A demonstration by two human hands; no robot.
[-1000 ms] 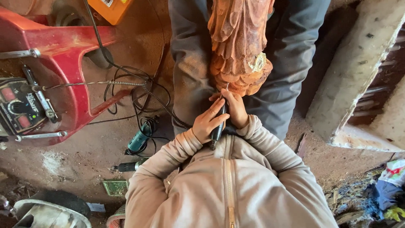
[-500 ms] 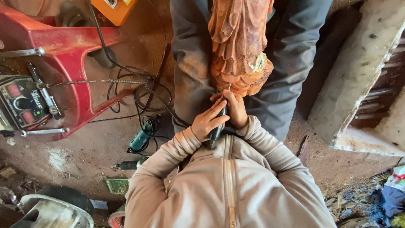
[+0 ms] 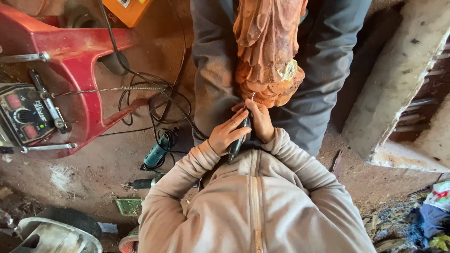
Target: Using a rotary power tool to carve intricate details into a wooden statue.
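A reddish carved wooden figure (image 3: 267, 51) lies between my knees, against my grey trousers (image 3: 213, 70). My left hand (image 3: 228, 135) and my right hand (image 3: 260, 121) both grip a slim dark rotary handpiece (image 3: 239, 138). Its thin bit touches the lower carved edge of the figure. A flexible cable runs from the handpiece off to the left. My beige zipped jacket fills the bottom of the view.
A red plastic chair (image 3: 70, 61) lies at left with a black control box (image 3: 21, 117) on it. Tangled cables (image 3: 154, 96), a teal power tool (image 3: 155, 154) and an orange case (image 3: 131, 8) are on the dusty floor. A concrete block (image 3: 398, 79) stands at right.
Both hands stay on the handpiece at the figure's lower edge. The view has drifted slightly, so things at left sit a little farther left and lower.
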